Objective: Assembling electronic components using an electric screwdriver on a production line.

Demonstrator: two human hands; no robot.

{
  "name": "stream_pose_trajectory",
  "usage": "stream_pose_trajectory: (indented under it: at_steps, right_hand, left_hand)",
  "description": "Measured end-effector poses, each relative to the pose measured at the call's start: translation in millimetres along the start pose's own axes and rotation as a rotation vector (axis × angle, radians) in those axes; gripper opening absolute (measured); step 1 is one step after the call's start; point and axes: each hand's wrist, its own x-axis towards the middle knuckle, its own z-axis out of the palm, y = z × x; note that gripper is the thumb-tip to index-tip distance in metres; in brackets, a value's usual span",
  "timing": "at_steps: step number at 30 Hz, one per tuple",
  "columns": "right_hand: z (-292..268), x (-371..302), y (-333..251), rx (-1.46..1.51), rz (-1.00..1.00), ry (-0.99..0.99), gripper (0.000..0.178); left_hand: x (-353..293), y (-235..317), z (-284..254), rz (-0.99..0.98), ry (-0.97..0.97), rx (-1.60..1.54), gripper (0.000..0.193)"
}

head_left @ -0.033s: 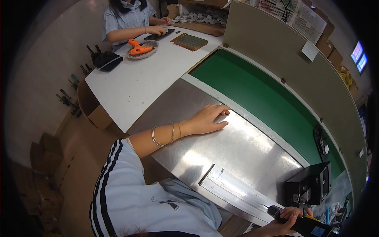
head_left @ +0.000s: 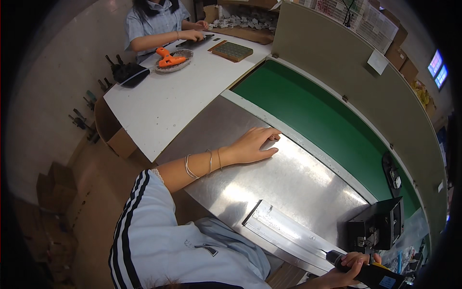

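Note:
My left hand point(head_left: 252, 144) rests on the brushed metal worktop point(head_left: 207, 123), close to the edge by the green conveyor belt point(head_left: 308, 113). Its thumb stands apart from the loosely bent fingers, and nothing is in it. At the lower right, my right hand point(head_left: 347, 273) is wrapped round a black electric screwdriver point(head_left: 368, 275). The thin bit points left, over a long silver-white metal rail point(head_left: 284, 231) lying along the near edge of the worktop. Whether the bit touches the rail I cannot tell. A black box point(head_left: 361, 229) with a metal latch stands just beyond the screwdriver.
A co-worker point(head_left: 159, 29) handles a dark flat piece at the white table point(head_left: 168, 106). An orange glue gun point(head_left: 169, 59) lies in a round dish there, near a green-topped block point(head_left: 232, 50). A dark part point(head_left: 392, 176) sits on the belt beside the tall partition point(head_left: 327, 53).
The co-worker's hand and the dark piece under it have shifted slightly. Both my hands, the screwdriver and the rail stay where they were.

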Motion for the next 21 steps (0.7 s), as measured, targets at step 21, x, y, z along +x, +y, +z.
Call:
stream_pose_trajectory:
  at_steps: [21]
  right_hand:
    - [-17.4,10.8,27.5,-0.219,0.091,0.037,0.045]
  left_hand:
    - [-21.0,-32.7,-90.6,-0.766,0.266,-1.495,0.039]
